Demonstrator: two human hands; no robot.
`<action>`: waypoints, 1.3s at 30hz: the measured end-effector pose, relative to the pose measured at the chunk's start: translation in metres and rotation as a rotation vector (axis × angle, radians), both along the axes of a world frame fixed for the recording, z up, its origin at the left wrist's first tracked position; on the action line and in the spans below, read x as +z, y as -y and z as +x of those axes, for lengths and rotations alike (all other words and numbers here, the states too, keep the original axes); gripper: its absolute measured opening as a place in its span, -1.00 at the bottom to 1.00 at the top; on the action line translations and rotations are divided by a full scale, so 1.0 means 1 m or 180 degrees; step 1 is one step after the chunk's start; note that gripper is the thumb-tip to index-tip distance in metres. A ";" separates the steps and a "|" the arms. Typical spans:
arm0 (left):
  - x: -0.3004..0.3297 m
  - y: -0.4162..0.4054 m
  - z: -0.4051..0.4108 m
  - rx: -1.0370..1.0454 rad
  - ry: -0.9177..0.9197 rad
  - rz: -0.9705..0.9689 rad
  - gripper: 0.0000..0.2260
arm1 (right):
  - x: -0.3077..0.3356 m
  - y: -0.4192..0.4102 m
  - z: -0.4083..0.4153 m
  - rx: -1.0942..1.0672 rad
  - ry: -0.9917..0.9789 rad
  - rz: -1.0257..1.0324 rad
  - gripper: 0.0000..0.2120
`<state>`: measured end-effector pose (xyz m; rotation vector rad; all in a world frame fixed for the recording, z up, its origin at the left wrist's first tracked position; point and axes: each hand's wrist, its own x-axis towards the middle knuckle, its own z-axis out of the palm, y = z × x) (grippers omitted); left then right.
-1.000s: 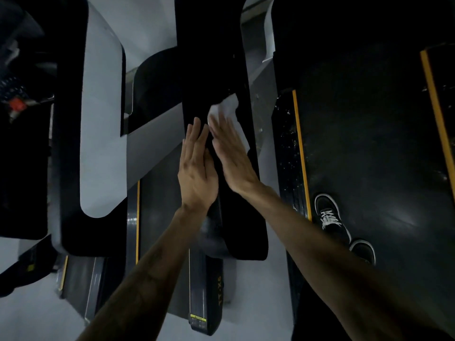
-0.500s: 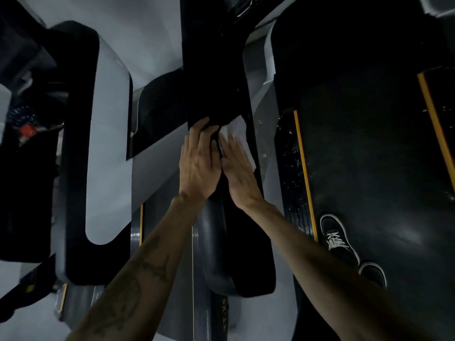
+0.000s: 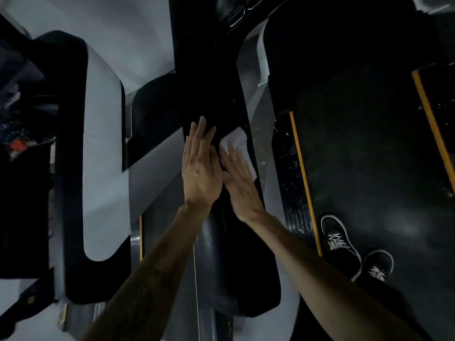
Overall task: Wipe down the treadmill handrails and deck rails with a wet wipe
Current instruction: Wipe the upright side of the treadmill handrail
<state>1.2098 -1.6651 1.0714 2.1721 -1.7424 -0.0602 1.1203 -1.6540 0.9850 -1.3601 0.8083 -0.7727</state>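
Dim, low-key frame, heavy blacks with crushed detail across the handrail (image 3: 209,77) and the 12 to 2 o'clock area. Pale grey panels (image 3: 103,148) at 9 to 10 o'clock are the brightest zones, no blown highlights. Soft glare patch on the belt (image 3: 408,227) at 4 o'clock. Motion blur on the right hand (image 3: 242,183) fingertips and white wipe (image 3: 236,139). Wide-angle bending at the edges, corners smeared. Grainy, slightly soft overall.

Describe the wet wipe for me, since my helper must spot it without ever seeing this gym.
Find the long black handrail running up the middle of the view. Two flat hands lie on it side by side; the wet wipe sits under the right hand. It is the only white, crumpled thing on that dark rail.
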 end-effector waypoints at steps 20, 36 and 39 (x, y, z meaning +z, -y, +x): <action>-0.006 0.004 0.004 0.0007 0.0079 -0.0003 -0.63 | -0.005 0.043 -0.008 0.0151 -0.0111 0.0477 -0.46; -0.008 0.005 0.007 0.0007 -0.0032 -0.0053 -0.66 | -0.001 0.053 0.004 -0.0337 0.0008 0.0961 -0.59; -0.008 0.005 0.007 0.0021 -0.0062 -0.0049 -0.66 | -0.004 0.031 0.001 -0.0458 0.0157 0.1036 -0.70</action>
